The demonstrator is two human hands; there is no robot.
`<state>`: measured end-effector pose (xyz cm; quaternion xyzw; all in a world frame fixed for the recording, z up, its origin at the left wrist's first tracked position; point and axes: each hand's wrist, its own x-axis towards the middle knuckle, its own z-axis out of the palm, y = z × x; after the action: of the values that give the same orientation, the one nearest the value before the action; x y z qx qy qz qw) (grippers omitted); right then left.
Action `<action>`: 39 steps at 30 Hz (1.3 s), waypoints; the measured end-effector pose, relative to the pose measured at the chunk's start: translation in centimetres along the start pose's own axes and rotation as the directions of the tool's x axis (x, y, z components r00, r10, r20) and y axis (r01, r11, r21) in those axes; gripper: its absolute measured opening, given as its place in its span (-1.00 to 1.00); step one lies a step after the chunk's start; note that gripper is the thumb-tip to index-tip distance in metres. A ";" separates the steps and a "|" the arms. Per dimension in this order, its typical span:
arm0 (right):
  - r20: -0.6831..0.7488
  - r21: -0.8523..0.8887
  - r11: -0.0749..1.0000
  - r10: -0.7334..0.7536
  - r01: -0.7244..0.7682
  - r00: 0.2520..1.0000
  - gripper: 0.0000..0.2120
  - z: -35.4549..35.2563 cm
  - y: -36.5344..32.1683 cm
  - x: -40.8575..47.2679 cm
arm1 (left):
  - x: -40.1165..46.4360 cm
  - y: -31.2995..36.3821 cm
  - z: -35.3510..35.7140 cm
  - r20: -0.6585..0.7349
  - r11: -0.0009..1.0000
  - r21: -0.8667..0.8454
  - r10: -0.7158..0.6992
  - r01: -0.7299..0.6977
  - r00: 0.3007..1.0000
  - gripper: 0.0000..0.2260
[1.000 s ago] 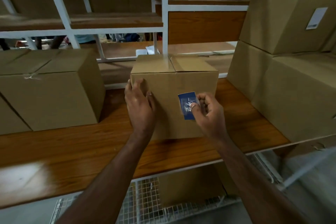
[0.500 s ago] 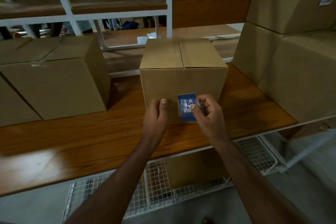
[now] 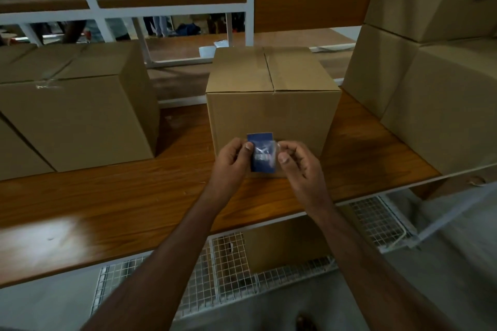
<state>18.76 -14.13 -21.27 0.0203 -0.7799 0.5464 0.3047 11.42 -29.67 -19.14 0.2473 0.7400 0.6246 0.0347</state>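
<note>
A closed cardboard box (image 3: 271,105) with a taped top seam stands in the middle of the wooden shelf board (image 3: 134,196). In front of its near face I hold a small blue label (image 3: 262,152) with white print and a glossy clear layer. My left hand (image 3: 231,161) pinches the label's left edge between thumb and fingers. My right hand (image 3: 298,164) pinches its right edge, where the clear layer shines. Whether the label touches the box face I cannot tell.
A larger cardboard box (image 3: 78,115) stands to the left on the board. Stacked big boxes (image 3: 435,94) fill the right side. White rack posts (image 3: 248,0) and upper shelves rise behind. A wire mesh shelf (image 3: 228,271) lies below the board's front edge.
My left hand left the box's front face and came to the label's left edge. Both hands now hold the label lower in front of the box. The view tipped down.
</note>
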 end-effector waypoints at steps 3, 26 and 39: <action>-0.039 -0.137 0.990 -0.029 0.024 0.999 -0.62 -0.1 1.1 0.4 | 0.5 -2.0 -1.8 -0.150 0.902 0.406 0.227 -0.149 0.962 -0.81; 0.031 -0.746 0.638 -0.253 0.190 0.967 -0.47 1.5 5.0 2.7 | 7.8 2.0 -6.8 -0.011 0.889 0.180 0.430 -0.421 0.903 -0.84; 0.124 -0.804 0.543 -0.245 0.243 0.961 -0.52 2.9 5.3 2.7 | 8.5 1.8 -7.8 0.011 0.863 0.273 0.438 -0.424 0.899 -0.78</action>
<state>13.32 -13.72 -24.97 -0.0140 -0.9316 0.0812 0.3540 1.77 -33.13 -13.61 0.3927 0.7444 0.5163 -0.1584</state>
